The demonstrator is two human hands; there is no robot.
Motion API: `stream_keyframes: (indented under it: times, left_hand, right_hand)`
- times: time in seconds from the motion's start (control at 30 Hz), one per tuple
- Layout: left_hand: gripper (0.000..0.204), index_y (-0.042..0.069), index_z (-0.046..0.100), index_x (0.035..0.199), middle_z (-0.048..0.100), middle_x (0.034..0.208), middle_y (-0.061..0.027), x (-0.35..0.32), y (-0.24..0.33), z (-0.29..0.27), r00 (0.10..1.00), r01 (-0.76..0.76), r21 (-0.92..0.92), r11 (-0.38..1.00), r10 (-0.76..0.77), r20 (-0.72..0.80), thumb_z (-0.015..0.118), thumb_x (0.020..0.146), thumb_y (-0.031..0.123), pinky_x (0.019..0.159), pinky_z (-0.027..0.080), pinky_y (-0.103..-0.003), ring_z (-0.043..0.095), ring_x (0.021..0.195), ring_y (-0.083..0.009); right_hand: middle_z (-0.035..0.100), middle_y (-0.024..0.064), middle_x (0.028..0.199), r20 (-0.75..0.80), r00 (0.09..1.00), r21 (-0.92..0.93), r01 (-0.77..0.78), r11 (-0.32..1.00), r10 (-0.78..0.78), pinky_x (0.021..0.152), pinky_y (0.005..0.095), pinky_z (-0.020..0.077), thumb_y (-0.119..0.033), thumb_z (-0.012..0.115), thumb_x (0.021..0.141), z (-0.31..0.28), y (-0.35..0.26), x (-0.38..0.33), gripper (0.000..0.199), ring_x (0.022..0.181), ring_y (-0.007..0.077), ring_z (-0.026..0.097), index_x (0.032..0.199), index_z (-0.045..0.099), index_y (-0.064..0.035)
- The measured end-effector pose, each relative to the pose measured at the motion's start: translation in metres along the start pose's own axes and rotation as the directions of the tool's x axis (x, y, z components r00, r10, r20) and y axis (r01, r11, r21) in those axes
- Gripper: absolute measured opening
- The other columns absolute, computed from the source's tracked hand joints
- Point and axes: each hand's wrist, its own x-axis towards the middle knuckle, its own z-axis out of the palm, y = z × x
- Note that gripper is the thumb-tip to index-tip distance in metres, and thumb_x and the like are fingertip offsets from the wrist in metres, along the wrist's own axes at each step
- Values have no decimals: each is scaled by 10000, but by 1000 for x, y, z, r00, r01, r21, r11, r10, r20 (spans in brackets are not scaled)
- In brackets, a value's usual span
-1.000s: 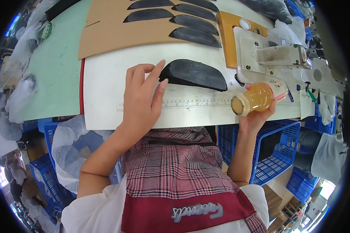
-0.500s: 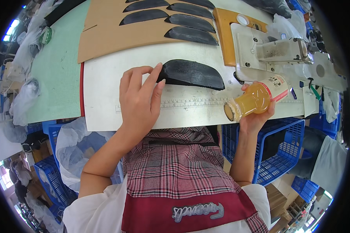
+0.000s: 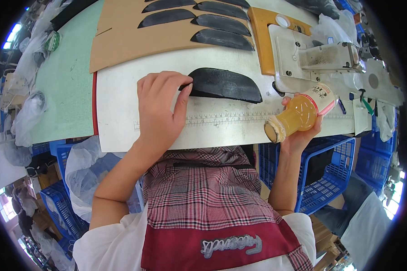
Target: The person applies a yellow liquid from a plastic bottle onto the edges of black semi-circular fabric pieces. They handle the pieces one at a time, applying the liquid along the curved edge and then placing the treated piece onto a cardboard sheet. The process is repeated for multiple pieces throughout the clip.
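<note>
While the right hand point(image 3: 303, 133) closed around a small plastic bottle point(image 3: 300, 113) at about four o'clock from the centre of the view, the bottle lay tilted, cap end toward the person, just off the near edge of the white worktable point(image 3: 117, 113). It held an orange-yellow liquid, and a white label with a pink band wrapped the end farthest from the cap. The left hand point(image 3: 160, 108) rested palm down on the table with loosely curled fingers, the fingertips touching the left tip of a dark, matte, half-moon-shaped piece point(image 3: 224, 85) and gripping nothing. That piece lay flat at twelve o'clock from the printed ruler strip point(image 3: 221, 119) along the table's front. At eleven o'clock, four similar dark pieces point(image 3: 221, 38) sat on a brown cardboard sheet point(image 3: 122, 45), beside a pale green mat point(image 3: 63, 86). A cream sewing machine point(image 3: 321, 58) stood at two o'clock. Blue slatted plastic crates point(image 3: 334, 180) stood below the table at five o'clock.
</note>
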Motion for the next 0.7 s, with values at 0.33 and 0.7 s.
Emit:
stream_keyframes:
  times: [0.33, 0.7]
  left_hand:
    - [204, -2, 587, 948, 524, 793, -89, 25, 0, -5, 970, 180, -234, 955, -133, 205, 508, 833, 146, 690, 383, -313, 473, 745, -233]
    - [157, 10, 602, 876, 536, 816, -76, 23, -3, 0, 992, 43, -144, 989, -25, 120, 545, 804, 138, 671, 390, -320, 480, 733, -230]
  right_hand:
    - [470, 134, 1066, 13, 1000, -9, -9, 1000, 9, 633, 277, 497, -545, 412, 799, -4, 0, 0, 649, 867, 270, 494, 1166, 380, -10]
    - [491, 126, 1034, 39, 999, 13, 4, 1000, -5, 638, 271, 490, -549, 433, 790, -4, 0, 1, 639, 830, 265, 510, 1169, 379, -37]
